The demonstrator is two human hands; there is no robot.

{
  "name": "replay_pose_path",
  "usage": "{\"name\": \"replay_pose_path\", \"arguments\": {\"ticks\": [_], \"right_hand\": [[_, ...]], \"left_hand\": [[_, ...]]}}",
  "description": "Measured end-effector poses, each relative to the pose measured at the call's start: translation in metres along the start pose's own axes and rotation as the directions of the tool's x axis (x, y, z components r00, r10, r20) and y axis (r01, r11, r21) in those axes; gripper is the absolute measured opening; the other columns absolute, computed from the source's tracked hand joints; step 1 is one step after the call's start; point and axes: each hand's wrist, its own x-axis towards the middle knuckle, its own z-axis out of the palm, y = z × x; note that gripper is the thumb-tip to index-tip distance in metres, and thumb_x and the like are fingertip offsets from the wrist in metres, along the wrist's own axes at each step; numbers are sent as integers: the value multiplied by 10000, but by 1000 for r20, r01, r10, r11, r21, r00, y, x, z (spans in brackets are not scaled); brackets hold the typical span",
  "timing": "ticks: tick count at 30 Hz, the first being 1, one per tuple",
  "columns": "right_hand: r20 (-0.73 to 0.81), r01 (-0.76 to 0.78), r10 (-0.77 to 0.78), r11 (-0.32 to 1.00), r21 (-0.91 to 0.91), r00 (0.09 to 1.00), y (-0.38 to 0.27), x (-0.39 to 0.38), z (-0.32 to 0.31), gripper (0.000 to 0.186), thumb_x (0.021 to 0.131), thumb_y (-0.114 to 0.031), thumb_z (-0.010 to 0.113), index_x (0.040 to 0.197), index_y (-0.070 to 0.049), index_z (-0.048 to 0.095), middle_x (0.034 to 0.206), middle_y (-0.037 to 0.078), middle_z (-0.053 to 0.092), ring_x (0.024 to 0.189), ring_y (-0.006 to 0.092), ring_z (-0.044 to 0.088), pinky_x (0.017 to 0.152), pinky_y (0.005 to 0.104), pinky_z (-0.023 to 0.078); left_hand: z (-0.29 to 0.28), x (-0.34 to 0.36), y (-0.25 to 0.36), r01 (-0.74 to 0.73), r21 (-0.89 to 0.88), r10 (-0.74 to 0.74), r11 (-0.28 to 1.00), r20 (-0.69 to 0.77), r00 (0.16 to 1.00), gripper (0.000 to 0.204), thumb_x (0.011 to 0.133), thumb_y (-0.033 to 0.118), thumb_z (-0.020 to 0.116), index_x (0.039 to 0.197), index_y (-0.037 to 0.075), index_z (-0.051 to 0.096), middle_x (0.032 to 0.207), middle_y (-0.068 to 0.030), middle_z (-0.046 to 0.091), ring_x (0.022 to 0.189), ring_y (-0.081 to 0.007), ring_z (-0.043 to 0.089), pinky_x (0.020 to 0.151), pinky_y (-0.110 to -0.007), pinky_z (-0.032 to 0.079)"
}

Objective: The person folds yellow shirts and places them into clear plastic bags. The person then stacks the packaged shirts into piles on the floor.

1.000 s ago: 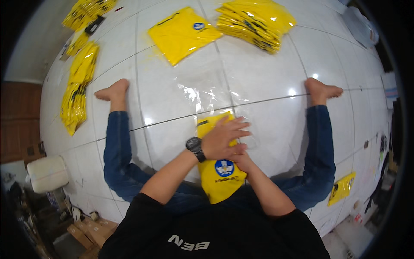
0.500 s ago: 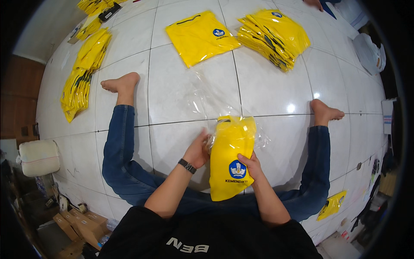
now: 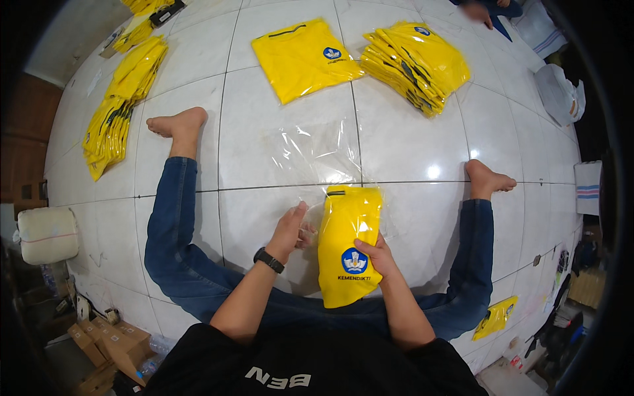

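Observation:
A folded yellow shirt (image 3: 338,231) with a round blue emblem is held upright between my legs. My right hand (image 3: 378,256) grips its right edge, thumb on the front. Clear plastic bag film (image 3: 317,152) surrounds the shirt's upper part and spreads over the floor beyond it. Left of the shirt, my left hand (image 3: 289,231) is beside the film with its fingers apart; whether it touches the plastic is hard to make out.
Ahead lie a flat bagged yellow shirt (image 3: 304,59) and a stack of bagged shirts (image 3: 419,69). More yellow stacks (image 3: 125,105) stand at far left. One yellow packet (image 3: 495,318) lies by my right knee. Another person's hand (image 3: 477,13) shows at far right.
My left hand has come away from the shirt's side, its fingers spreading. The film beyond the shirt has settled flatter on the floor. My right hand keeps its grip.

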Motion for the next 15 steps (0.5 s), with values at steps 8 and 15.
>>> {"name": "replay_pose_path", "arguments": {"ticks": [8, 15], "right_hand": [[-47, -297, 293, 941, -159, 955, 15, 17, -15, 461, 964, -84, 680, 1397, -6, 543, 1229, 139, 695, 1110, 246, 686, 966, 359, 544], [-150, 104, -191, 885, -454, 970, 32, 43, 1, 347, 962, 21, 615, 1308, 31, 584, 1145, 116, 703, 1006, 186, 677, 899, 322, 534]], "left_hand": [[-33, 24, -10, 37, -218, -71, 975, -154, 986, 717, 984, 664, 508, 1396, 78, 492, 1154, -157, 661, 894, -284, 701, 770, -404, 595], [-37, 63, -33, -406, 44, 388, 913, -406, 827, 202, 1058, 227, 551, 1042, 26, 560, 795, -82, 659, 568, -174, 646, 507, -307, 538]]}}
